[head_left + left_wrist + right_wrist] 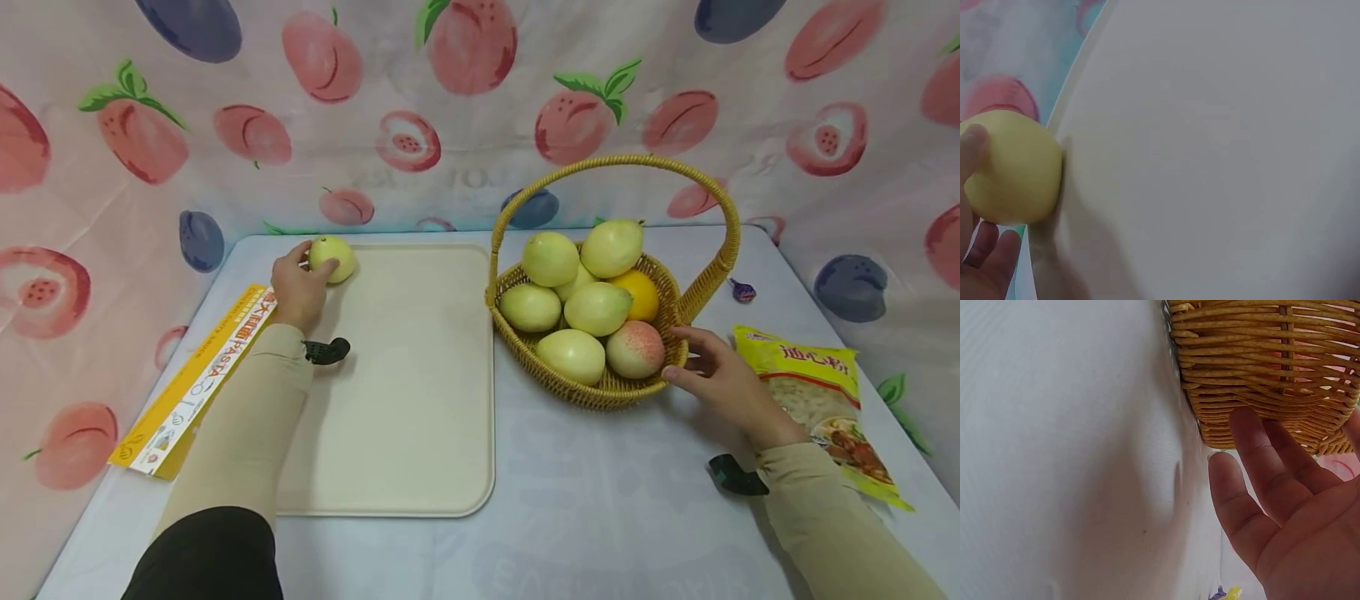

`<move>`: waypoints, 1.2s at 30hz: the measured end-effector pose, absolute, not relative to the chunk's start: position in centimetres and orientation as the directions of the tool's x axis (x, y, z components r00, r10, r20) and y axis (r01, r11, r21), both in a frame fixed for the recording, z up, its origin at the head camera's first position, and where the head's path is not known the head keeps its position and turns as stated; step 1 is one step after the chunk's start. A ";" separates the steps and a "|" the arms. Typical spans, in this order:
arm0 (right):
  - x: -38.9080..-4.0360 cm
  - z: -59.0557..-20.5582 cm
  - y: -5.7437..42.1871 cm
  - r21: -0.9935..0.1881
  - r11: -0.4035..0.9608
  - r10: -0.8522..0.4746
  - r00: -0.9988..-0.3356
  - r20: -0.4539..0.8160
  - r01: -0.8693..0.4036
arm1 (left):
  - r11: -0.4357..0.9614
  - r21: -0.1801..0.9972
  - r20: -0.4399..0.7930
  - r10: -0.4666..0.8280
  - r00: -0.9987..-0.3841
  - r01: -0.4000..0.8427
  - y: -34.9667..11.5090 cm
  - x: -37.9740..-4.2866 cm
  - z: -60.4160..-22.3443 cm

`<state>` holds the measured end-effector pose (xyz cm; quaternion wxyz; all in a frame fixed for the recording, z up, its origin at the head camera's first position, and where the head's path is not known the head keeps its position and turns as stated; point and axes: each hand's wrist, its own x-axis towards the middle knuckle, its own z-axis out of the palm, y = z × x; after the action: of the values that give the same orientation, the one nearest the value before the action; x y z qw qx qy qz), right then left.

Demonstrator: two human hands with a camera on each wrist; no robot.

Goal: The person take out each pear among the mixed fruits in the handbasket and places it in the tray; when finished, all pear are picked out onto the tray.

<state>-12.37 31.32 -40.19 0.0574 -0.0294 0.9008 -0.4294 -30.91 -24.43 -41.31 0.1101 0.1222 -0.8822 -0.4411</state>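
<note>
Here I am, peering into a booth-like corner, home or studio I can't tell: fruit-printed cloth [468,200] hangs behind and down both sides, hemming in a white-covered tabletop [585,492], and there's pantry stuff, a wicker fruit basket [581,396], a pasta box [198,379].

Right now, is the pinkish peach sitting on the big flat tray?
No, the pinkish peach sits in the wicker basket, to the right of the tray.
</note>
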 end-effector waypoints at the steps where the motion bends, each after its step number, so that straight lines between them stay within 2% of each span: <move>1: -12.4 -40.2 31.3 -0.777 0.629 -0.101 -0.992 -0.077 -0.004 | 0.572 0.811 0.080 -0.317 -0.945 -0.123 -24.5 -30.9 -41.3; 9: -12.3 -40.3 31.2 -0.775 0.632 -0.107 -0.991 -0.074 -0.010 | 0.521 0.839 0.034 -0.333 -0.942 -0.154 -24.9 -31.0 -41.2; 21: -12.5 -39.9 30.9 -0.773 0.634 -0.096 -0.990 -0.106 0.021 | 0.530 0.831 0.038 -0.355 -0.934 -0.167 -25.1 -30.4 -41.1; 28: -12.4 -40.0 31.1 -0.777 0.630 -0.106 -0.992 -0.073 -0.010 | 0.539 0.840 0.146 -0.335 -0.931 -0.062 -24.7 -29.6 -39.6; 36: -12.2 -40.0 31.3 -0.780 0.626 -0.106 -0.991 -0.080 -0.004 | 0.577 0.816 0.166 -0.197 -0.966 0.023 -23.5 -27.2 -37.8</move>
<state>-12.23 31.25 -40.03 0.0589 -0.0304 0.8998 -0.4312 -27.16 -23.47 -37.81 0.1203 0.0494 -0.8798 -0.4572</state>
